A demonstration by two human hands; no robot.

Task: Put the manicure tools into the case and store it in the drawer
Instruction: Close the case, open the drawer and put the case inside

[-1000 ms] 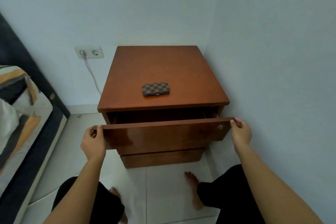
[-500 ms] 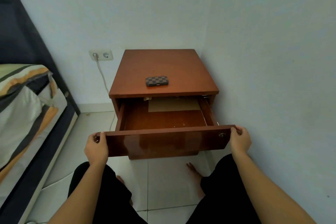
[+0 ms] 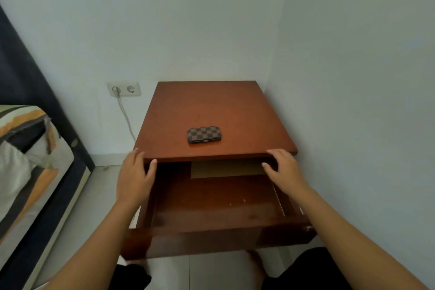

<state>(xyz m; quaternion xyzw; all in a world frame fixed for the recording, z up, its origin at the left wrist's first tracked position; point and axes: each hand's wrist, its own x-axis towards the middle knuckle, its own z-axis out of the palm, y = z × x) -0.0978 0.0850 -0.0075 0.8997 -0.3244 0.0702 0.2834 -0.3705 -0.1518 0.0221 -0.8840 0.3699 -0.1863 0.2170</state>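
Head view: small checkered brown-and-tan manicure case (image 3: pixel 203 134) lies shut on the reddish-brown wooden nightstand worktop (image 3: pixel 235 106), near its front edge, at about 12 o'clock from the hands; top wooden drawer (image 3: pixel 211 205) is pulled well out, floor bare apart from a tan sheet of card (image 3: pixel 227 168) at the back; left hand (image 3: pixel 134 178) hovers at 10 o'clock over the drawer, fingers (image 3: pixel 150 167) loose and spread, grasping nothing, tips near the worktop's front lip; right hand (image 3: pixel 286 169) at 2 o'clock, likewise released and empty, fingertips just beside the lip; no loose tools visible, so tools are probably packed already, can't confirm; wall socket with a white cable (image 3: pixel 123 88) at 10 o'clock, striped bedding (image 3: pixel 26 155) at 9 o'clock. Risks: case is slick-looking and thin; a shallow pinch could drop it to the floor past the drawer; the clasp faces the front, so a snag may pop it open; drawer far out may tip or bind if leaned on.
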